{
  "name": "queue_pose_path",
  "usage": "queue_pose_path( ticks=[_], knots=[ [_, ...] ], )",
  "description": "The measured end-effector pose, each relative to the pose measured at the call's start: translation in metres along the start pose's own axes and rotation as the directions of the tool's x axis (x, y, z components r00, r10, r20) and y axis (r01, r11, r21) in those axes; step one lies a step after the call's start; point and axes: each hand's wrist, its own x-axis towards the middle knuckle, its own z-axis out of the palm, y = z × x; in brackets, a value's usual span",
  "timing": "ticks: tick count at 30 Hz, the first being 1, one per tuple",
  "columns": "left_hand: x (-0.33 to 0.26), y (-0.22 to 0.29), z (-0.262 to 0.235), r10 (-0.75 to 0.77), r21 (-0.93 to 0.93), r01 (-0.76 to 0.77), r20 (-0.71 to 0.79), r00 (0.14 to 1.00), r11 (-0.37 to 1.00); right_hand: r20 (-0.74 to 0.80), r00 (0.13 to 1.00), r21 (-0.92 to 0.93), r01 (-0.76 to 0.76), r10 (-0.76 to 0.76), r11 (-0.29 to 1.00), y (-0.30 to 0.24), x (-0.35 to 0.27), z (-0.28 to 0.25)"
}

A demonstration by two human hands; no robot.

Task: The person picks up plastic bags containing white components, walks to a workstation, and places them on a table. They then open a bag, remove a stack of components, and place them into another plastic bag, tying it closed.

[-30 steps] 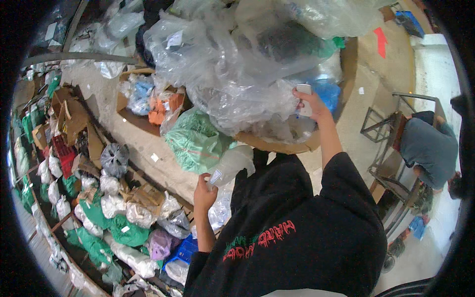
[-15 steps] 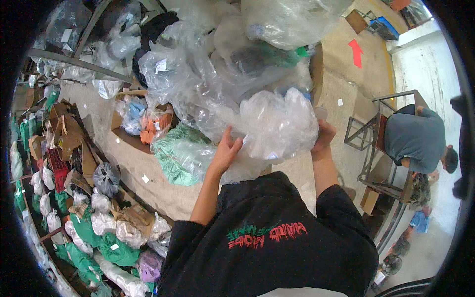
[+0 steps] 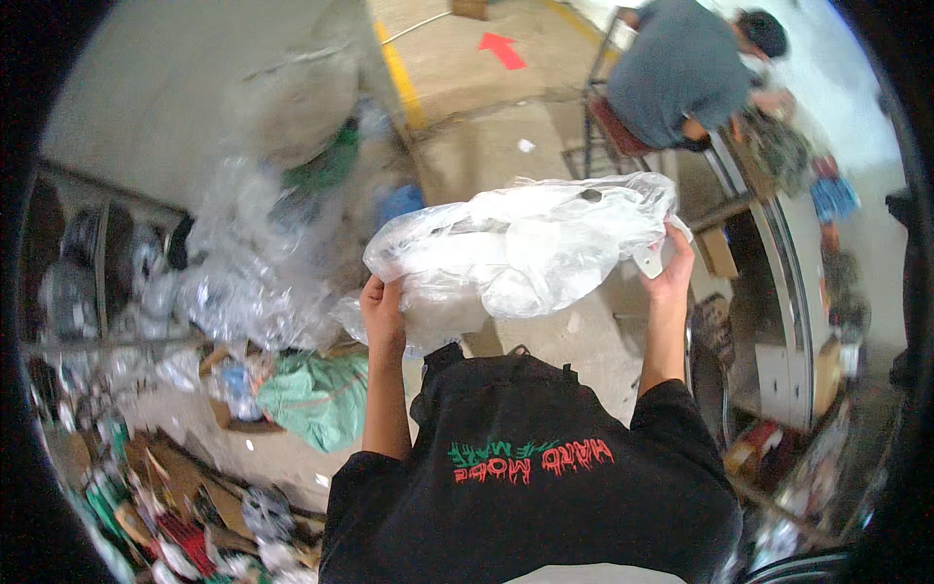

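Observation:
A crumpled clear plastic bag [image 3: 545,248] is stretched sideways in front of my chest, held up off the floor. My left hand [image 3: 382,304] pinches its left end, with the fingertips partly behind the film. At the other end my right hand [image 3: 673,265] grips the bag's gathered edge between thumb and fingers. Loose film hangs below the middle of the bag, between my two hands.
A big heap of clear plastic [image 3: 253,253] lies to the left, with a green sack [image 3: 316,397] nearer me. A person in a grey shirt [image 3: 676,73] sits at the upper right beside a metal-framed bench. Sorted bundles and cardboard [image 3: 180,482] fill the lower left.
My view has swung to the right, away from the heap. The bag was bunched between my hands and is now spread wider, with my hands farther apart and the left one closed on it.

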Motion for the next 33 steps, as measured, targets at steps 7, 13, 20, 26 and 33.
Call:
queue_pose_path(
  ticks=[7,13,20,26,33],
  knots=[
    [-0.008,-0.021,0.144,-0.122,-0.075,0.133,0.135,0.983,0.988,-0.194,0.938,0.098,0.311,-0.288,0.945,-0.097,-0.078,-0.102],
    [-0.003,-0.025,0.168,-0.018,0.003,0.018,0.196,0.98,1.0,-0.195,0.929,0.109,0.339,-0.314,0.934,-0.105,-0.074,-0.12],
    [0.018,-0.017,0.201,0.109,0.567,-0.612,0.678,0.727,0.552,-0.104,0.986,0.215,0.151,-0.131,0.965,-0.054,0.015,-0.06],
    [0.082,-0.017,0.24,-0.294,0.649,-0.611,0.756,0.584,0.453,0.029,0.993,0.117,0.109,-0.113,0.987,-0.042,0.107,0.021],
    [0.206,0.021,0.169,0.263,0.435,-0.836,0.809,0.526,0.334,-0.284,0.865,-0.364,0.302,-0.414,0.881,-0.117,0.142,0.024]
  ],
)
